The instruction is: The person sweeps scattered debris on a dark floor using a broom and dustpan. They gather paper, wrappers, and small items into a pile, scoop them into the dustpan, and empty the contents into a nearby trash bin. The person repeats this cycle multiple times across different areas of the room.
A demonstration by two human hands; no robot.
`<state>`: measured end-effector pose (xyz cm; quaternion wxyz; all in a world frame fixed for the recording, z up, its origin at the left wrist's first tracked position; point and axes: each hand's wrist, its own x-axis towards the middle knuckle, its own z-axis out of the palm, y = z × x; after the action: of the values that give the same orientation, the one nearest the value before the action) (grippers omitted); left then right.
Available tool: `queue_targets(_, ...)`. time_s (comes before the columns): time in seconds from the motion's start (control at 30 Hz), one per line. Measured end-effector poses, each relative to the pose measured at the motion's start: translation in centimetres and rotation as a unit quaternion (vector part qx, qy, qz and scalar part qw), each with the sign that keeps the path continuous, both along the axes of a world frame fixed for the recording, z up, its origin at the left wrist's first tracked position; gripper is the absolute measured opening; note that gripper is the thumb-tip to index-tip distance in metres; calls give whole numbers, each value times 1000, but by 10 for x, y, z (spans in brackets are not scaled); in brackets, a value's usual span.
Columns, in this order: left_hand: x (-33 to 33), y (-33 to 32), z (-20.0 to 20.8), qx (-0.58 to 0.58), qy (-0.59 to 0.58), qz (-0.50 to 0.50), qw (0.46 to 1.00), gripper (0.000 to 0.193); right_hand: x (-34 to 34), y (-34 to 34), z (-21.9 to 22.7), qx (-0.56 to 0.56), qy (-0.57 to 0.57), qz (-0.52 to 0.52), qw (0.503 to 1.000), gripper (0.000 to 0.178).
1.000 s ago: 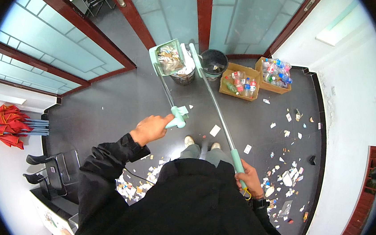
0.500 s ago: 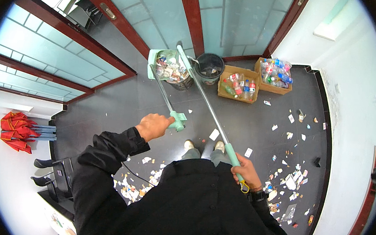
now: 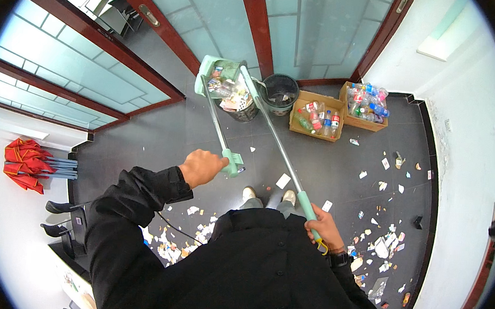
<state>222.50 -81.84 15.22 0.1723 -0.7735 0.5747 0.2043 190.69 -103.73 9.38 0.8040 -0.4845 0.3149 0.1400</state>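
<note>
My left hand [image 3: 202, 169] is closed round the green grip of a long-handled dustpan [image 3: 208, 67], whose light green pan is tipped over a dark waste bin [image 3: 245, 115]. Bottles, wrappers and paper scraps [image 3: 237, 98] lie at the pan's mouth and in the top of the bin. In my right hand [image 3: 325, 227] is the green grip of a long metal-shafted broom [image 3: 279, 145] with a yellow hanging loop. Its shaft runs forward to the pan and bin; the bristles cannot be made out.
Beside the bin stand a black bucket [image 3: 280, 92] and two cardboard boxes [image 3: 301, 132] of plastic bottles. Paper litter [image 3: 385, 244] is strewn on the right of the floor, with more litter [image 3: 177, 245] at lower left. Glass doors [image 3: 305, 30], red folded fabric on poles [image 3: 26, 164] and chairs [image 3: 77, 222] border the space.
Rubbish has shifted in the pan and bin: bottles and a white piece now show where mixed scraps lay. Both hands keep their grips. The whole view has shifted slightly.
</note>
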Motion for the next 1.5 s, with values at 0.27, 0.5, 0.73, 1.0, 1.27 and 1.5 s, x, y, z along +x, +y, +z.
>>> queue_targets(0.27, -8, -1, -1, 1, -22, -17, 1000, 27, -4, -5, 2, 0, -6, -2, 1000, 63)
queue_targets(0.5, -21, -1, 9, 1, -15, -22, 1000, 25, -6, -7, 3, 11, -4, -13, 1000, 64)
queue_targets(0.73, -32, 3, -1, -13, -35, -33, 999, 22, -12, -7, 1, -4, 25, -23, 999, 62)
queue_targets(1.0, -23, -11, 10, 18, -31, 60, 998, 25, -19, -7, 0, 10, 6, -25, 1000, 65)
queue_targets(1.27, -5, 1, 64, -168, -19, 281, 944, 39, -26, -9, 0, 20, 13, -63, 998, 68)
queue_targets(1.5, -12, 57, 128, -297, 73, 488, 818, 47, -32, -12, 1, -1, 12, -112, 994, 63)
